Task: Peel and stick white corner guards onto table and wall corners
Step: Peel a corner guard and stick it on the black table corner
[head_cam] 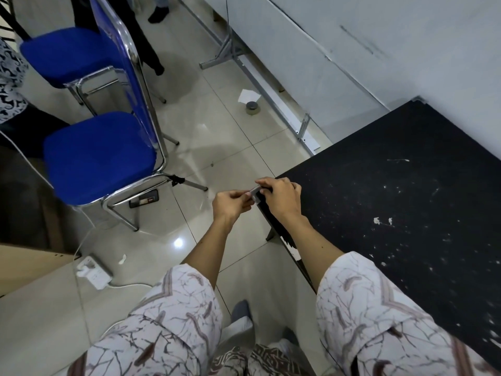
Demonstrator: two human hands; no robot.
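A small pale corner guard (255, 191) sits at the near left corner of the black table (401, 202). My left hand (231, 204) is just left of that corner, and its curled fingertips pinch the guard's left end. My right hand (280, 198) lies over the table corner, its fingers curled round the guard from the right. Most of the guard is hidden by my fingers. Whether it touches the table corner I cannot tell.
Two blue chairs (100, 156) with chrome legs stand on the tiled floor to the left. A roll of tape (252, 107) and white paper (249, 95) lie by the white wall (379, 50). A power strip (93, 271) with cable lies near my left knee. A phone (143, 200) lies under the nearer chair.
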